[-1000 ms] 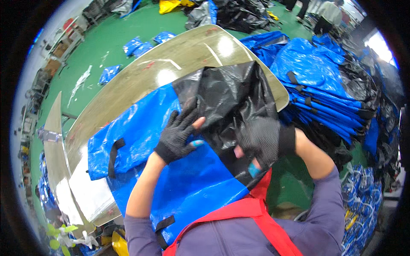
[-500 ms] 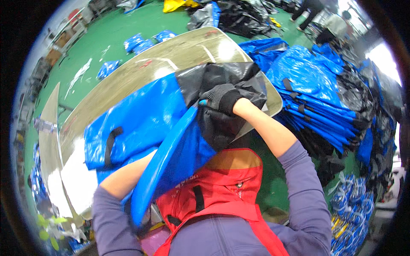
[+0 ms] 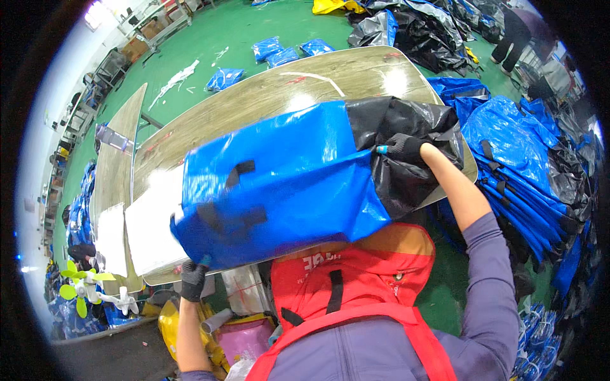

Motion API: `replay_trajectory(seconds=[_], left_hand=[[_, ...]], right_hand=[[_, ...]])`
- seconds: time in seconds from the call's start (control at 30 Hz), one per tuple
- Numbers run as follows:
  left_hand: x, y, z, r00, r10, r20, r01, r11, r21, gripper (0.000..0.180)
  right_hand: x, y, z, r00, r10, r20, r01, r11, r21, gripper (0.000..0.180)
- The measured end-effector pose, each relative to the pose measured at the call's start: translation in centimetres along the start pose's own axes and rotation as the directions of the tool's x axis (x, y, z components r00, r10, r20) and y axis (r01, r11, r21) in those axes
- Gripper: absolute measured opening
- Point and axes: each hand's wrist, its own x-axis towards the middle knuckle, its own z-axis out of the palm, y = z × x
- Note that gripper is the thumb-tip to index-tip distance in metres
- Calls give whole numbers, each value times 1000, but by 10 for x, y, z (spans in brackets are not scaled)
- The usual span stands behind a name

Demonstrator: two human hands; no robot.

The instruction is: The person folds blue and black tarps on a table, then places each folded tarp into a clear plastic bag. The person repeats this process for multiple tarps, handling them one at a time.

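Note:
A large blue and black tarpaulin bag [image 3: 279, 171] lies flat across the wood-patterned table [image 3: 254, 89]. Its blue part stretches left and carries black straps [image 3: 241, 174]; the black end is creased and lies to the right. My right hand [image 3: 405, 148], in a dark knit glove with a blue-tipped finger, grips the bag where blue meets black. At the near left corner, my gloved left hand [image 3: 192, 279] is closed on the blue edge, its fingertips partly hidden by the material.
Stacked blue bags [image 3: 515, 184] stand right of the table. Small blue packets [image 3: 267, 49] and black and grey sheeting [image 3: 413, 41] lie on the green floor beyond. A small fan with green blades [image 3: 79, 286] is at the lower left; a plastic bottle [image 3: 114, 138] rests on the left side table.
My left arm has come out from under the raised blue fold and moved to the near left corner. The fold now lies flat. My right hand keeps its grip as the view shifts.

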Motion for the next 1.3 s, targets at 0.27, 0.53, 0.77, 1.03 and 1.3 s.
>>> replay_trajectory(seconds=[0.27, 0.53, 0.77, 1.03, 1.3], left_hand=[[-11, 194, -36, 589, 664, -461, -509, 748, 427, 50], [25, 384, 246, -283, 654, 702, -925, -381, -18, 45], [27, 401, 366, -394, 765, 509, -919, -327, -220, 55], [-2, 378, 426, 18, 793, 609, -914, 260, -311, 61], [24, 412, 402, -416, 833, 364, -897, -311, -314, 73]], right_hand=[[-68, -57, 21, 984, -110, -140, 78, 974, -214, 47], [-186, -133, 27, 793, -493, -358, 400, 864, -305, 37], [-277, -40, 38, 771, -401, -494, 153, 871, -467, 56], [-207, -48, 47, 516, -578, -632, 271, 810, -519, 17], [-275, -18, 13, 738, -476, -478, 258, 854, -452, 35]])
